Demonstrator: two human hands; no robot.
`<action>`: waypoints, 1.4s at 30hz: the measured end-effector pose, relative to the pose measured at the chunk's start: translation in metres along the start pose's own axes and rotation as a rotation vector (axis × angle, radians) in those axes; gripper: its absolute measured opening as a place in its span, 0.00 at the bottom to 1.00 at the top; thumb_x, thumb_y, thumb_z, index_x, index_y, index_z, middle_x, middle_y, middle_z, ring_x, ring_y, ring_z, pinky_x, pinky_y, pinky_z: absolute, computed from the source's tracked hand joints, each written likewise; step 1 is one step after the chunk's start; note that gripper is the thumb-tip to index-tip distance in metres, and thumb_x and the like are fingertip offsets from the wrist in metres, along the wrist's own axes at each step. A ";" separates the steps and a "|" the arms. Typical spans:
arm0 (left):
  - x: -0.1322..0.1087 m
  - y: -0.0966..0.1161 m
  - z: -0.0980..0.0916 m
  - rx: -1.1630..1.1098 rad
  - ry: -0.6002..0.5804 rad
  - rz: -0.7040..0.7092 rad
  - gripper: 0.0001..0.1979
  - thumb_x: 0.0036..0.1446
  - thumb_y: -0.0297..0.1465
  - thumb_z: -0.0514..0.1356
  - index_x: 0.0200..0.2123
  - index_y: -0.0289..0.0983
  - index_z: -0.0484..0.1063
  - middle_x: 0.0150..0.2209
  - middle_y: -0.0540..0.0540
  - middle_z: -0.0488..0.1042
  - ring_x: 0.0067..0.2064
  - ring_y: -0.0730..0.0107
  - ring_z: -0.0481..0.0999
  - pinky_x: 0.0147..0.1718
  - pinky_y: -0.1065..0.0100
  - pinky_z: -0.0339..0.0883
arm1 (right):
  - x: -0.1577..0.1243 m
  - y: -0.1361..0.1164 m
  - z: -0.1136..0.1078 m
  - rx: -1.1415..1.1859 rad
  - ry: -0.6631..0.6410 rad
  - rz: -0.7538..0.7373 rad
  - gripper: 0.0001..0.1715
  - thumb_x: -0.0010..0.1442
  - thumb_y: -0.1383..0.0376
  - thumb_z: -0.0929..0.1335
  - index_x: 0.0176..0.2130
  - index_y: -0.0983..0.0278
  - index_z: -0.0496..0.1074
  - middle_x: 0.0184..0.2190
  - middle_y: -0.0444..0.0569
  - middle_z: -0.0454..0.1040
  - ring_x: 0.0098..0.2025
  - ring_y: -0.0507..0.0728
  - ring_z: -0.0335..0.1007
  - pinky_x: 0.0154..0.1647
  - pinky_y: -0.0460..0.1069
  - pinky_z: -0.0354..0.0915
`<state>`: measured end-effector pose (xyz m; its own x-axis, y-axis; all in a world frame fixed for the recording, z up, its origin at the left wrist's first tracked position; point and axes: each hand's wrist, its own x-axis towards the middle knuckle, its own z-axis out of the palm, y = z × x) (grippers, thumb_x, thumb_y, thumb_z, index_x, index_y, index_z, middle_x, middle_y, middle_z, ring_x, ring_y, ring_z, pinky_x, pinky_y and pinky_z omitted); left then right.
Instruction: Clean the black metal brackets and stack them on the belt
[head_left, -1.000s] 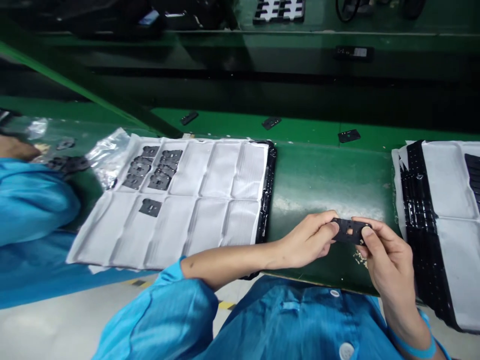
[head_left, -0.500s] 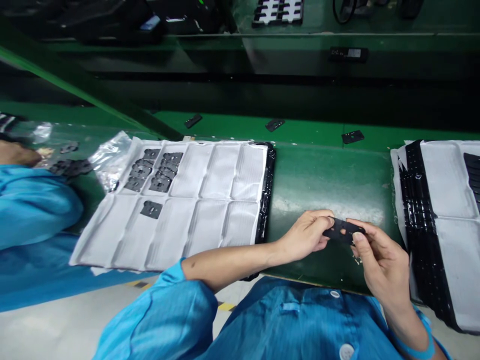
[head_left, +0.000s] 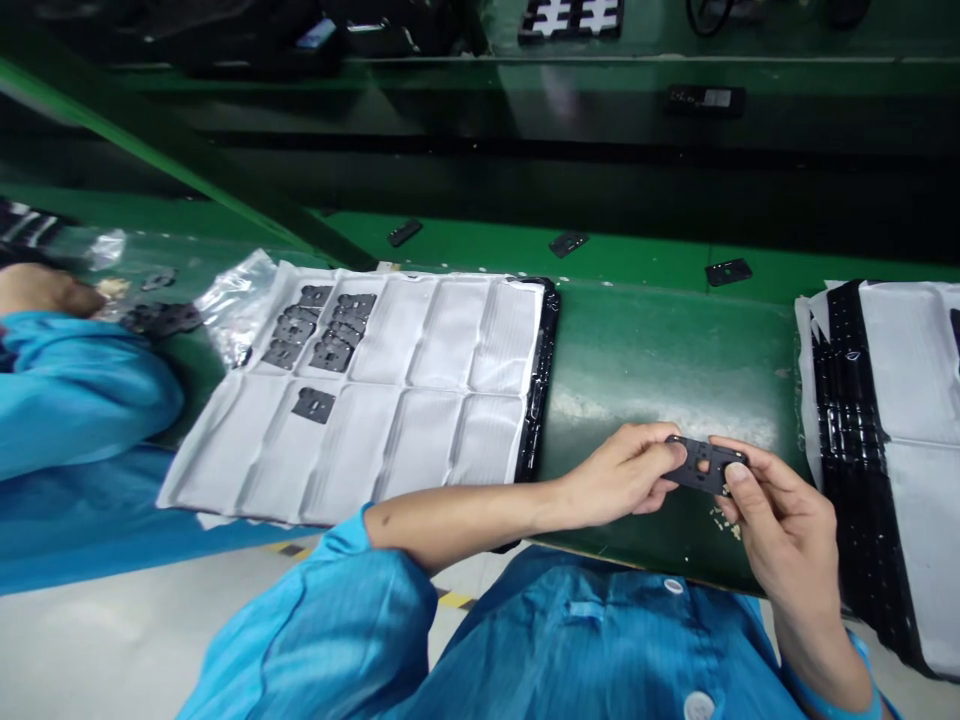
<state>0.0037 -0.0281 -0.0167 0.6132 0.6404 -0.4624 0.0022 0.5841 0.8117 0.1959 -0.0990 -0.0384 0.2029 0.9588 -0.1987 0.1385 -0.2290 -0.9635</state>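
Observation:
Between my two hands is a small flat black plastic plate point(head_left: 703, 465) with a hole near its middle. My left hand point(head_left: 634, 470) pinches its left end, the thumb lying on top. At the other end my right hand point(head_left: 776, 510) grips it between thumb and fingers. The plate is held above the green bench, close to its front edge. Small pale bits point(head_left: 726, 520) lie on the bench below my right hand. To the left, a white lined tray point(head_left: 420, 400) holds several similar dark plates point(head_left: 343, 335) in its upper left compartments and one point(head_left: 313, 404) lower down.
A second tray point(head_left: 922, 380) with a black edge stands at the right. Black plates point(head_left: 568, 244) lie along the back of the green bench point(head_left: 637, 340). At far left, a co-worker's arm point(head_left: 82, 380) is beside loose dark parts and a clear plastic bag point(head_left: 240, 300). A green post point(head_left: 225, 190) slants overhead.
The view has shifted slightly. The black plate is still between both hands, its face and hole now showing more plainly. The co-worker's hand at far left has come further into view.

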 end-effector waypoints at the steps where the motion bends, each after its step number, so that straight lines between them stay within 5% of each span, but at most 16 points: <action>1: 0.000 0.001 0.000 0.001 0.001 -0.005 0.12 0.67 0.35 0.54 0.30 0.40 0.58 0.22 0.58 0.57 0.19 0.81 0.59 0.19 0.76 0.53 | 0.000 0.000 0.000 -0.001 0.000 0.002 0.18 0.69 0.53 0.74 0.50 0.61 0.85 0.29 0.47 0.81 0.23 0.51 0.71 0.25 0.45 0.71; 11: 0.004 -0.002 -0.003 0.002 0.041 0.011 0.11 0.64 0.36 0.53 0.29 0.40 0.62 0.19 0.58 0.57 0.18 0.79 0.57 0.19 0.74 0.50 | -0.001 0.006 0.000 -0.114 -0.015 -0.069 0.18 0.70 0.54 0.73 0.52 0.61 0.84 0.32 0.48 0.83 0.25 0.53 0.73 0.28 0.48 0.71; 20: 0.001 0.001 -0.010 0.057 -0.027 0.007 0.14 0.65 0.40 0.54 0.29 0.40 0.59 0.20 0.57 0.61 0.18 0.79 0.59 0.20 0.73 0.49 | 0.005 0.009 0.000 0.055 -0.120 0.015 0.18 0.73 0.54 0.71 0.53 0.61 0.83 0.29 0.45 0.78 0.26 0.52 0.71 0.29 0.47 0.69; 35: -0.002 -0.007 -0.006 0.286 -0.034 0.062 0.18 0.70 0.45 0.59 0.34 0.39 0.63 0.23 0.57 0.60 0.22 0.78 0.58 0.22 0.75 0.51 | 0.010 0.026 0.005 0.096 -0.024 0.046 0.17 0.71 0.54 0.70 0.43 0.62 0.85 0.24 0.43 0.75 0.25 0.52 0.68 0.27 0.46 0.65; 42: 0.019 0.006 -0.011 0.334 0.117 0.149 0.20 0.66 0.47 0.65 0.34 0.37 0.68 0.24 0.55 0.68 0.26 0.76 0.65 0.28 0.73 0.60 | 0.015 0.018 0.014 0.299 -0.145 0.047 0.20 0.67 0.50 0.74 0.44 0.65 0.80 0.24 0.43 0.78 0.24 0.52 0.72 0.29 0.46 0.72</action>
<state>0.0068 -0.0069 -0.0241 0.5319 0.7701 -0.3522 0.1890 0.2974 0.9359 0.1881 -0.0866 -0.0613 0.0598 0.9672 -0.2470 -0.1622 -0.2347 -0.9584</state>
